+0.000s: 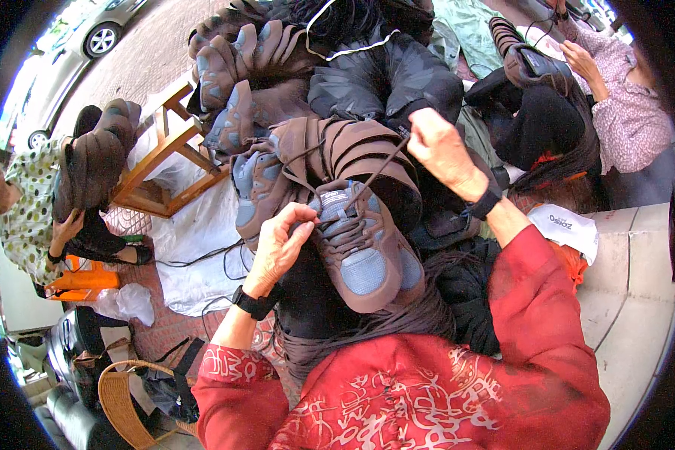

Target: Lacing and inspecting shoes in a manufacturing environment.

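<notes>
A brown shoe upper with blue mesh panels (362, 271) lies in front of me, toe pointing toward my body. Dark brown lace (383, 166) runs from its upper eyelets to my right hand (444, 150), which is raised to the right with fingers closed on the lace. At the left edge of the shoe's tongue, my left hand (281, 251) pinches with thumb and forefinger; what lies between the fingertips is too small to make out. Behind the shoe, a row of stacked brown uppers (345, 146) fans out. A bundle of loose dark laces (397, 322) lies across my lap.
More brown-and-blue uppers (236, 67) and black uppers (382, 79) are piled ahead. A wooden stool frame (161, 161) stands on white sheeting at left. People with shoe stacks sit at left (34, 191) and right (626, 112). A wicker chair (116, 405) is at lower left.
</notes>
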Tool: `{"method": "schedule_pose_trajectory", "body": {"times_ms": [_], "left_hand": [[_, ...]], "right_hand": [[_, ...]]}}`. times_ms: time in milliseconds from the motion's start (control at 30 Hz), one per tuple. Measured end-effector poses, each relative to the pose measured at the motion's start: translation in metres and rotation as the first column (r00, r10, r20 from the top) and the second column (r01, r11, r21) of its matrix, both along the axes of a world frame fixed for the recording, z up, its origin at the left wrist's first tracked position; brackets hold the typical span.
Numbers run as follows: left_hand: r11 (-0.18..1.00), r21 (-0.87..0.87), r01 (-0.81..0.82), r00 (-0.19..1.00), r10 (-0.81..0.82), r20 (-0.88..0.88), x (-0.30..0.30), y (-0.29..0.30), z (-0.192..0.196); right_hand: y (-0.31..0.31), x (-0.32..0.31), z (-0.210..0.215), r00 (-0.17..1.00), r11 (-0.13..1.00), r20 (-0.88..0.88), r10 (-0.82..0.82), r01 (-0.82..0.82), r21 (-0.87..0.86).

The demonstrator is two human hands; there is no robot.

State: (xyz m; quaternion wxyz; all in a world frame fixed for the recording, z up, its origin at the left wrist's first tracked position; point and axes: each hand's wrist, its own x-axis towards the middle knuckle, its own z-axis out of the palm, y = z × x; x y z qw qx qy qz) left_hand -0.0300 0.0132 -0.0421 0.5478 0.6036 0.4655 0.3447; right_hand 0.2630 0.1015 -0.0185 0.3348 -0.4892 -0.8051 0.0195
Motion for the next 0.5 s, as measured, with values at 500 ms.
{"method": "schedule_pose_trajectory", "body": {"times_ms": [500], "left_hand": [[0.971, 0.237, -0.035, 0.972, 0.088, -0.219, 0.007, -0.008, 0.004]], "right_hand": [[-0.01, 0.043, 0.019, 0.89, 0.554, -0.422, 0.175, -0.443, -0.705]]}}
